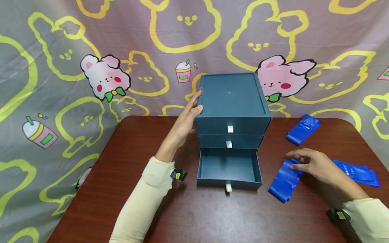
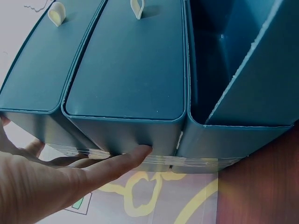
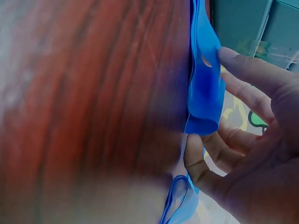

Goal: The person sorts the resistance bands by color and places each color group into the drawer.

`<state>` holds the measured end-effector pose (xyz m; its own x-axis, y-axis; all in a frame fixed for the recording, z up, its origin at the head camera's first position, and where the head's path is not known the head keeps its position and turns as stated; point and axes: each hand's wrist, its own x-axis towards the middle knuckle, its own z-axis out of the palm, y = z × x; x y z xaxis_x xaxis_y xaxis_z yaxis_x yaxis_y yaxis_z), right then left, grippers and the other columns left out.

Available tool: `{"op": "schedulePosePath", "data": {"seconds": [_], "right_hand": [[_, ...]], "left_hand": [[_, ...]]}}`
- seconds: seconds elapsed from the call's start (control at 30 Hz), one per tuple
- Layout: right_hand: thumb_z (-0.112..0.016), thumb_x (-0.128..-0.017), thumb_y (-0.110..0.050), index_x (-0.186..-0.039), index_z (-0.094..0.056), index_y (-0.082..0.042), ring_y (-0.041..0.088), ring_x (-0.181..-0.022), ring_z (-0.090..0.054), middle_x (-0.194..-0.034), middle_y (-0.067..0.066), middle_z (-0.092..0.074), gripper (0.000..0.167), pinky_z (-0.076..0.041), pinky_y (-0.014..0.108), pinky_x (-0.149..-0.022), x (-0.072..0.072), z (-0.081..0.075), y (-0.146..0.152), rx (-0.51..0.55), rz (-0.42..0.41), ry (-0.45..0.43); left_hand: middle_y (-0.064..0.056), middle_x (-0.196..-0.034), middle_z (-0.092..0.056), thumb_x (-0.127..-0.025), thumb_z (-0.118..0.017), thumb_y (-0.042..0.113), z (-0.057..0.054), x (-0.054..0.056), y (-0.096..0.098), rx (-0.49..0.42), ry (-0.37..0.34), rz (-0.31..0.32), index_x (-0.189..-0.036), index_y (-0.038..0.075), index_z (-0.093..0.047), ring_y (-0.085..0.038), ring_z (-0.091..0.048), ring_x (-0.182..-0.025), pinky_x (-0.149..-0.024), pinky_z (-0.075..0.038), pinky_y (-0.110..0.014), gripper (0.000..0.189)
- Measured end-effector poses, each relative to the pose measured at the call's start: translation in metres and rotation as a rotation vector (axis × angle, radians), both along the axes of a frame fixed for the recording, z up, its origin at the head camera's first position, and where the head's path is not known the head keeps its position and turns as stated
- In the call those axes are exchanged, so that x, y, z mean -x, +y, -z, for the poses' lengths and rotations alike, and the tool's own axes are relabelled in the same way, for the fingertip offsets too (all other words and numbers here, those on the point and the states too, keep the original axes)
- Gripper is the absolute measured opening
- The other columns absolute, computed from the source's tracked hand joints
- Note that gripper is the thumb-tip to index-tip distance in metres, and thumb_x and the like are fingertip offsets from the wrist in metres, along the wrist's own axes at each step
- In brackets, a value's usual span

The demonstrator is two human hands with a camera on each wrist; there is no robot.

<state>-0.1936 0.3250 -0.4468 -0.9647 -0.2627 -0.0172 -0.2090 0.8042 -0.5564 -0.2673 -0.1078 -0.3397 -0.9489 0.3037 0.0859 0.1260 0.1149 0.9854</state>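
Note:
A dark teal drawer unit stands upright on the table. Its bottom drawer is pulled out, and its visible inside holds nothing; the two upper drawers are closed. My left hand rests against the unit's left side with fingers extended, the thumb near the top edge. In the left wrist view, a finger of that hand touches the side wall. To the right of the drawer, my right hand pinches one end of a flat, folded blue resistance band, thumb on its upper face. The right wrist view shows the band's layers at the fingertips.
Another folded blue band lies farther back on the right. A further blue band lies beside my right forearm, partly covered by it. The brown wooden table meets a patterned cloth behind and at the left.

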Motion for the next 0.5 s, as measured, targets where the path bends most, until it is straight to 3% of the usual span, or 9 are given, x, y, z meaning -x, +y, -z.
{"op": "schedulePosePath", "data": {"seconds": [0.07, 0.2, 0.3, 0.5], "right_hand": [[-0.08, -0.094, -0.019, -0.127, -0.073, -0.008, 0.022, -0.104, -0.062, -0.118, 0.016, -0.071, 0.036, -0.048, 0.018, -0.075, 0.0004, 0.0007, -0.0002, 0.007, -0.009, 0.009], [-0.078, -0.092, -0.008, -0.119, -0.077, -0.009, 0.004, -0.095, -0.058, -0.118, 0.016, -0.072, 0.026, -0.05, 0.017, -0.073, 0.0012, 0.0028, -0.0004, 0.015, -0.016, 0.029], [-0.076, -0.093, -0.003, -0.115, -0.077, -0.009, 0.008, -0.095, -0.06, -0.117, 0.017, -0.073, 0.023, -0.051, 0.018, -0.071, 0.0014, 0.0027, -0.0014, 0.017, -0.017, 0.02], [-0.077, -0.091, -0.001, -0.113, -0.077, -0.008, 0.032, -0.1, -0.067, -0.116, 0.019, -0.072, 0.023, -0.053, 0.019, -0.072, 0.0007, 0.0025, -0.0039, 0.029, -0.026, 0.026]], "left_hand": [[0.005, -0.176, -0.013, -0.109, -0.046, 0.042, 0.0004, 0.0002, 0.0, 0.001, 0.002, 0.001, -0.163, 0.046, -0.027, -0.033, -0.022, -0.159, -0.107, -0.032, -0.084, 0.058], [0.005, -0.176, -0.013, -0.109, -0.047, 0.042, 0.0007, 0.0006, -0.0001, 0.001, 0.001, -0.002, -0.163, 0.047, -0.028, -0.033, -0.022, -0.159, -0.107, -0.032, -0.084, 0.058], [0.006, -0.176, -0.013, -0.109, -0.046, 0.042, 0.0008, 0.0012, -0.0001, -0.001, 0.001, 0.001, -0.163, 0.047, -0.028, -0.032, -0.022, -0.159, -0.107, -0.032, -0.084, 0.057], [0.006, -0.176, -0.014, -0.109, -0.047, 0.042, 0.0001, 0.0008, 0.0, 0.004, -0.002, -0.003, -0.163, 0.048, -0.028, -0.033, -0.022, -0.159, -0.107, -0.031, -0.084, 0.057]]}}
